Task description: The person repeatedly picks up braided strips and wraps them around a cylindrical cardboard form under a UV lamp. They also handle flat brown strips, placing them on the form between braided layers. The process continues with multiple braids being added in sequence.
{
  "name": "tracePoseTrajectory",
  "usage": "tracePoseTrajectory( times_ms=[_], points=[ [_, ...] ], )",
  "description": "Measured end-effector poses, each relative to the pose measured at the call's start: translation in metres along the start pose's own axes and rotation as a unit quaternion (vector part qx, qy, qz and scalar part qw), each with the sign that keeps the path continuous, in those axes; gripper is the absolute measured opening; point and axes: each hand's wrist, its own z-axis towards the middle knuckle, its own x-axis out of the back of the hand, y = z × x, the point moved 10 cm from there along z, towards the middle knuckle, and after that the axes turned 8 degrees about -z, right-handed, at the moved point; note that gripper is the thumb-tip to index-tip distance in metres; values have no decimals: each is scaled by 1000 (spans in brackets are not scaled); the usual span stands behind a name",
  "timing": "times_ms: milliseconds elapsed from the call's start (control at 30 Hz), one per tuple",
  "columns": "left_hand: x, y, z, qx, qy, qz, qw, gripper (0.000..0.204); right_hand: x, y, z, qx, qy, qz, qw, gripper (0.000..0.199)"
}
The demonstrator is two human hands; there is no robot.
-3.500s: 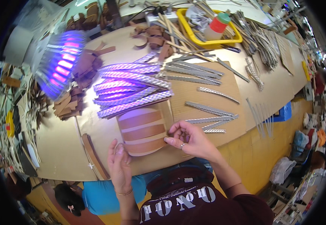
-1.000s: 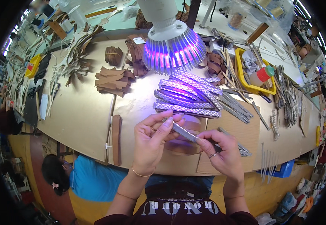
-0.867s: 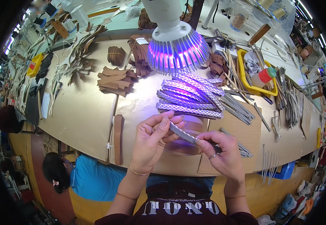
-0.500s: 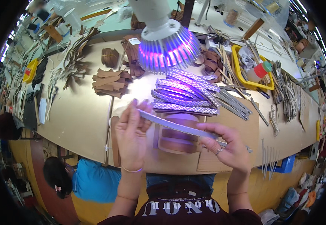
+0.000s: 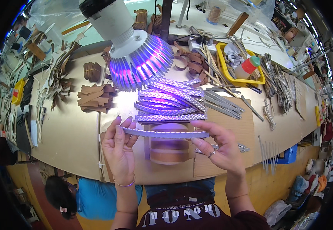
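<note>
A narrow strap with a smooth grey side and a braided edge (image 5: 162, 134) is stretched nearly level between my two hands, above the table. Its left end is pinched between the thumb and fingers of my left hand (image 5: 119, 150). The other end sits between the thumb and forefinger of my right hand (image 5: 222, 147), which wears a ring. Just beyond the strap lies a pile of silvery braided straps (image 5: 170, 101), lit purple by a finned lamp (image 5: 140, 59). Below the strap is a rounded brown block (image 5: 169, 155), partly hidden by it.
Brown strips lie in a stack (image 5: 95, 97) and a bundle (image 5: 92, 71) at left. Grey strips (image 5: 224, 102) and a yellow tray (image 5: 227, 76) holding a red-and-green-topped bottle (image 5: 247, 67) are at right. A person in blue (image 5: 97, 197) is close at my left.
The strap has gone from slanting down rightward to nearly level, with my right hand now at its end. The whole view has shifted, so the lamp and table appear farther left.
</note>
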Motion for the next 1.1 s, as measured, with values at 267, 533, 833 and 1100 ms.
tracePoseTrajectory(
  times_ms=[267, 533, 833, 1100],
  points=[
    [-5, 0, 0, 29, -19, 24, 999, 28, 7, -1, 0, 16, 51, -66, 996, 33],
    [-47, -16, -19, 75, -166, -77, 980, 47, 7, -39, -14, 102, 17, -262, 959, 40],
    [-76, -33, -26, 89, -243, -153, 954, 56, -24, -34, 15, 20, -27, -254, 967, 32],
    [-44, -15, -6, 57, -157, -47, 985, 55, -25, 0, 35, -150, 31, 47, 987, 23]
  ],
)
